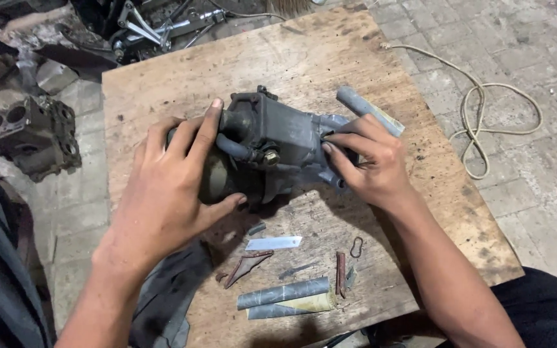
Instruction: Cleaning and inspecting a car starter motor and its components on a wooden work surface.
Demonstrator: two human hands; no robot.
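A grimy grey metal engine part (272, 145) with a hose and a bolt lies on a worn wooden board (304, 58). My left hand (175, 180) grips its dark round left end, fingers spread over the top. At the part's right side, my right hand (365, 161) presses its fingertips against the housing. A rolled grey strip of sandpaper (369, 111) sticks out just behind my right hand.
On the board's near side lie a white blade-like strip (274, 243), rolled sandpaper pieces (285, 295), rusty metal bits (246, 265) and a small ring (356, 247). A dark rag (169, 293) hangs at the near left. An engine block (30, 132) and a looped cord (485, 122) sit on the paved floor.
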